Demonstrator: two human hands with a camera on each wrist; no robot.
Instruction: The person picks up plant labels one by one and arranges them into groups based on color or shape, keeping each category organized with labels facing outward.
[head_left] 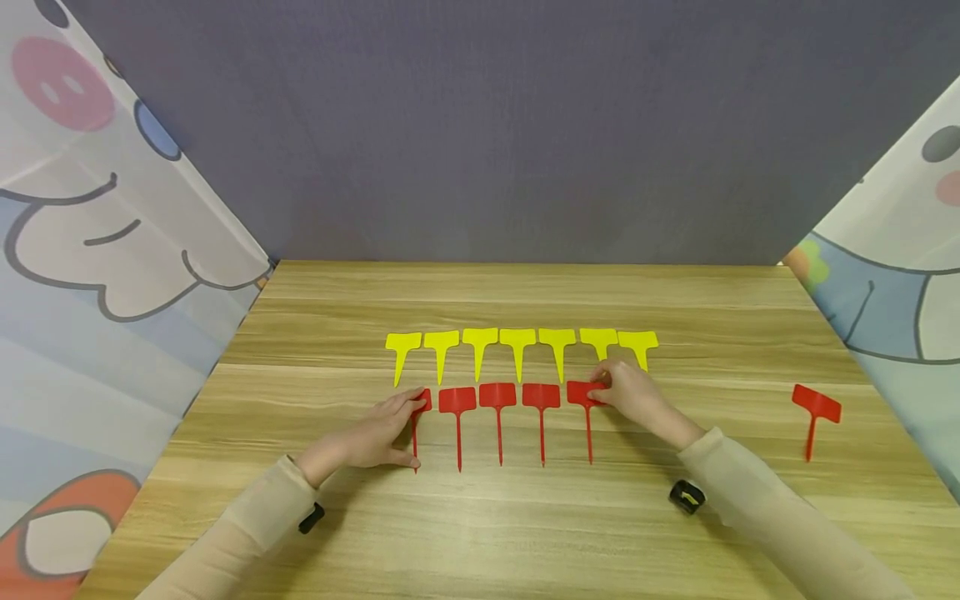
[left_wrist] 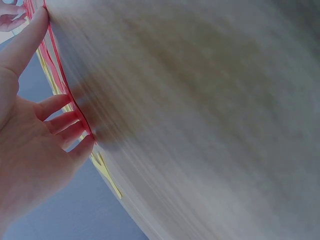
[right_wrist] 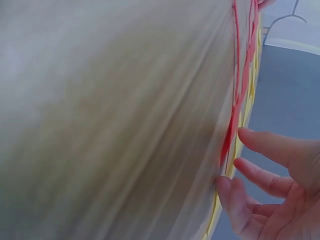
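Observation:
Several red T-shaped plant labels (head_left: 498, 396) lie in a row, stems toward me. My left hand (head_left: 378, 433) rests on the leftmost red label (head_left: 423, 402), fingers over its head and thumb by the stem tip. In the left wrist view, the left hand (left_wrist: 37, 135) has its fingers stretched along that red stem (left_wrist: 62, 72). My right hand (head_left: 637, 396) touches the right end of the row's rightmost red label (head_left: 579, 392). In the right wrist view, the right hand's fingertips (right_wrist: 245, 135) stand apart around the red label's end (right_wrist: 229, 140).
Behind the red row lies a row of several yellow T-shaped labels (head_left: 517, 337). One more red label (head_left: 816, 404) lies tilted at the right of the wooden table (head_left: 525, 533). A grey panel (head_left: 525, 133) stands at the back, with cartoon-printed cloth (head_left: 127, 233) at both sides.

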